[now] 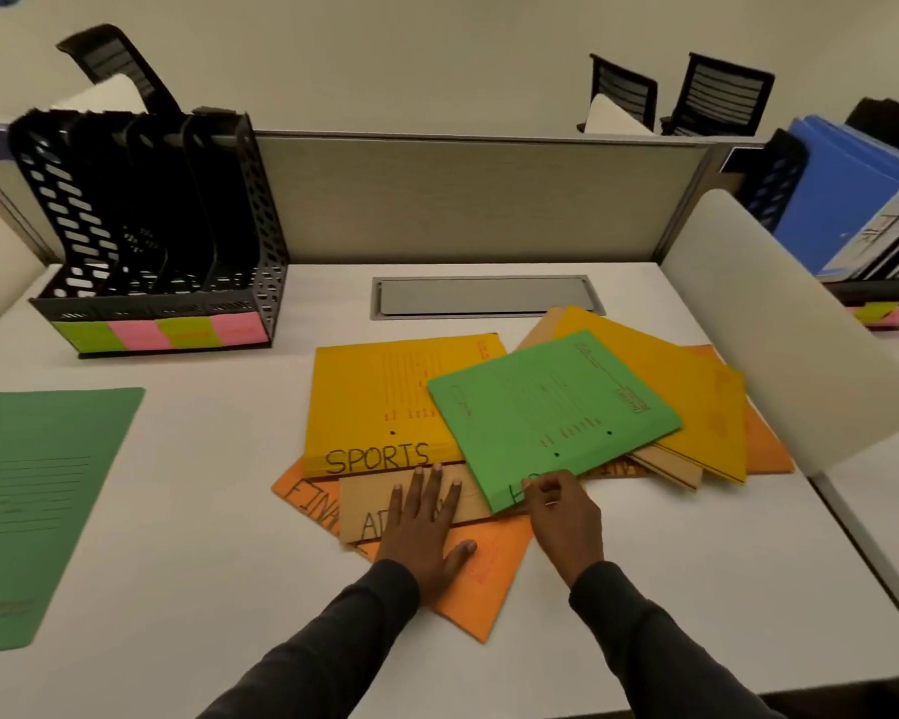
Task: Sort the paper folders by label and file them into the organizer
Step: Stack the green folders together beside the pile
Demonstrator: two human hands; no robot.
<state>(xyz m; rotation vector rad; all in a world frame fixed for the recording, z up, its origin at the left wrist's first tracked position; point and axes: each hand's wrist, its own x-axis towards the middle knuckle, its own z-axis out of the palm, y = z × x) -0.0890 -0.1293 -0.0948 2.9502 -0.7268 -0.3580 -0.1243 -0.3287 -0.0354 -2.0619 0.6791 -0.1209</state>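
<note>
while the right hand (567,516) pinches the green paper folder (551,412) by its near corner, the left hand (426,531) lies flat; the black mesh organizer (48,199) stands far left.

Matt paper folders (551,407); perforated plastic organizer (151,225)

I have a single view, worn on the head: it faces forward and steeply down, close over the folders (400,397) at frame centre on the desk (203,511), partition (463,199) across the upper frame.
</note>
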